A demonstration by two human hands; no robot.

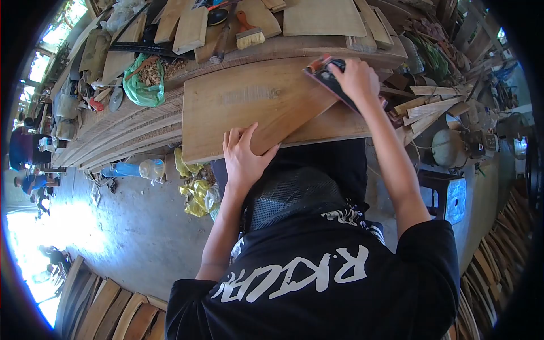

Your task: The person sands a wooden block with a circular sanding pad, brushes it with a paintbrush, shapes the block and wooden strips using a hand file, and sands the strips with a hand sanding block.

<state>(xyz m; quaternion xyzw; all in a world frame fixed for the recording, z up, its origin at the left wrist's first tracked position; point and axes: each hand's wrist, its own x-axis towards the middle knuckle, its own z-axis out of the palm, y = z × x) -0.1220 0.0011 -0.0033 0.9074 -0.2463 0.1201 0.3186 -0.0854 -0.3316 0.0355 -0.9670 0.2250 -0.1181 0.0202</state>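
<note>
A narrow reddish-brown wooden piece [297, 120] lies slantwise on a wide, pale wooden board [218, 105]. My left hand [246, 157] is closed around its near left end, thumb along one side and fingers on the other. At the far right end my right hand [358, 82] grips a hand sander [334, 82], which has a black body, an orange front part and a reddish edge like sandpaper. The sander rests across the wooden piece, and its underside is hidden. A grey scuffed patch [249, 94] marks the wide board.
Behind the board, a thick plank bench [170, 122] carries a paint brush [247, 31], wooden offcuts [323, 17] and a green plastic bag [143, 82] of shavings. A blue stool [453, 198] stands right. Yellow bags [198, 195] lie on the floor at left. Other people [34, 182] are far left.
</note>
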